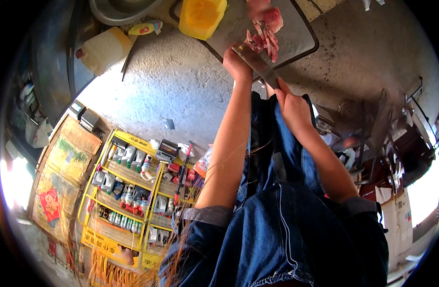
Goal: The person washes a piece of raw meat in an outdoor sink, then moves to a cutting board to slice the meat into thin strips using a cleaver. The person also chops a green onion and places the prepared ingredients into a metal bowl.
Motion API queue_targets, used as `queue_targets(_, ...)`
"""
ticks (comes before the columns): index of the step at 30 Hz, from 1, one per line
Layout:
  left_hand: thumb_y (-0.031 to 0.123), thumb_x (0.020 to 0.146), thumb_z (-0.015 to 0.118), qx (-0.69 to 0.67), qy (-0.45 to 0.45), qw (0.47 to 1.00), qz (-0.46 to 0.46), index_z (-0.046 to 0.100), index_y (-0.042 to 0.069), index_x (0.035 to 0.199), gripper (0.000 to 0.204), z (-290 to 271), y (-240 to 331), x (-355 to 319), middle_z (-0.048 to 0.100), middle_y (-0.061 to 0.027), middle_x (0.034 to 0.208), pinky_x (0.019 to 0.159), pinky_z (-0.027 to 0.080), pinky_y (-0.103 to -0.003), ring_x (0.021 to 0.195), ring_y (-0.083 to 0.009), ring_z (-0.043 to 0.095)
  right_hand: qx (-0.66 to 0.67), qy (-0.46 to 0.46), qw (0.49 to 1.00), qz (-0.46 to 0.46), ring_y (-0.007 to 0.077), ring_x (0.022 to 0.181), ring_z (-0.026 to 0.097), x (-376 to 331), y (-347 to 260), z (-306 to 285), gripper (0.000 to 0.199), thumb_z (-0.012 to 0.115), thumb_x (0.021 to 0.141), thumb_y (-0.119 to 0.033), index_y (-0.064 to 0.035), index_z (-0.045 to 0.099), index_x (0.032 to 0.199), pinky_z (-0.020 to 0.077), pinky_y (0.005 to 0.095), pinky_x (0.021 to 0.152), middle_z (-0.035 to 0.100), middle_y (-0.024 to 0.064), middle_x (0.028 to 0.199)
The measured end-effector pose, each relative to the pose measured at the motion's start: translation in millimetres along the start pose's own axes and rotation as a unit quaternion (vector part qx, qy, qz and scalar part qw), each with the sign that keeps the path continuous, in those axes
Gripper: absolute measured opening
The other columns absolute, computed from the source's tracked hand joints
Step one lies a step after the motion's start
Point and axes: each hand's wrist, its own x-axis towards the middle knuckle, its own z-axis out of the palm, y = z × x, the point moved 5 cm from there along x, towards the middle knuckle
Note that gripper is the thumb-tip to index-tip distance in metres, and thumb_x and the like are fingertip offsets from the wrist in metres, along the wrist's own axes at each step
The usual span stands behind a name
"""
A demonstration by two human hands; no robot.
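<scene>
My right hand [293,109] is wrapped around the handle of a knife, whose broad dark blade [259,66] slants up and left across the edge of the cutting board [301,36]. My left hand [237,64] is curled closed beside the blade's far end. The blade covers its fingertips, so whatever they may hold is hidden. Just beyond the blade, strips of raw red meat [266,42] lie on the board. A larger chunk of meat [273,20] sits behind them. At the board's left stands a yellow plastic container [191,27].
A metal basin [119,18], a yellow bottle [145,27] and a whitish jug [104,50] are at the far left. Yellow shelving [145,191] full of bottles and boxes stands on the left. Cluttered items and a dark chair-like frame [380,119] fill the right side.
</scene>
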Motion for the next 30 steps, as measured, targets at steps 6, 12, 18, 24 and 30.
queue_targets(6, 0.018, 0.077, 0.068, 0.033, -0.027, 0.998, -0.037, 0.068, -0.002, 0.083, 0.021, -4.3, 18.5, -0.7, 0.068, -0.0184, 0.077, 0.069, 0.050, -0.038, 0.073, -0.0318, 0.066, 0.021, 0.016, 0.999, 0.028, 0.0417, 0.073, 0.065, 17.5, 10.5, 22.5, 0.048, 0.033, 0.099, -0.045, -0.0148, 0.048, 0.133, 0.0517, 0.0515, 0.066, 0.066, 0.0223, 0.078)
queue_targets(12, 0.016, 0.077, 0.067, 0.012, -0.018, 1.000, -0.020, 0.068, -0.002, 0.083, 0.019, 1.7, 2.9, 4.9, 0.068, -0.0184, 0.079, 0.070, 0.050, -0.037, 0.075, -0.0329, 0.066, 0.038, 0.027, 0.998, 0.035, 0.0432, 0.081, 0.064, 34.9, 17.4, 37.9, 0.047, 0.034, 0.099, -0.046, -0.0159, 0.053, 0.130, 0.0516, 0.0520, 0.072, 0.067, 0.0216, 0.085)
queue_targets(18, 0.017, 0.075, 0.069, 0.021, -0.052, 0.998, -0.038, 0.067, -0.001, 0.081, 0.019, 2.6, 8.7, 3.6, 0.067, -0.0170, 0.079, 0.069, 0.049, -0.038, 0.074, -0.0321, 0.065, 0.080, 0.032, 0.995, 0.058, 0.0431, 0.089, 0.061, 31.4, 11.5, 31.5, 0.047, 0.035, 0.098, -0.046, -0.0162, 0.055, 0.128, 0.0482, 0.0520, 0.077, 0.066, 0.0218, 0.091)
queue_targets(24, 0.017, 0.075, 0.070, -0.022, -0.022, 1.000, -0.003, 0.066, 0.000, 0.081, 0.018, 8.0, -9.8, 4.6, 0.066, -0.0154, 0.077, 0.068, 0.049, -0.038, 0.073, -0.0298, 0.064, 0.076, 0.013, 0.995, 0.058, 0.0415, 0.086, 0.063, 13.0, 10.1, 16.7, 0.047, 0.032, 0.099, -0.046, -0.0125, 0.057, 0.119, 0.0502, 0.0507, 0.074, 0.066, 0.0208, 0.096)
queue_targets(30, 0.017, 0.075, 0.069, 0.045, -0.015, 0.999, 0.004, 0.065, 0.001, 0.080, 0.017, 10.0, -11.5, 12.3, 0.065, -0.0150, 0.078, 0.069, 0.048, -0.038, 0.075, -0.0296, 0.063, 0.103, 0.060, 0.992, 0.040, 0.0420, 0.085, 0.063, 22.2, 13.1, 32.1, 0.045, 0.033, 0.099, -0.045, -0.0138, 0.057, 0.122, 0.0495, 0.0523, 0.074, 0.066, 0.0212, 0.095)
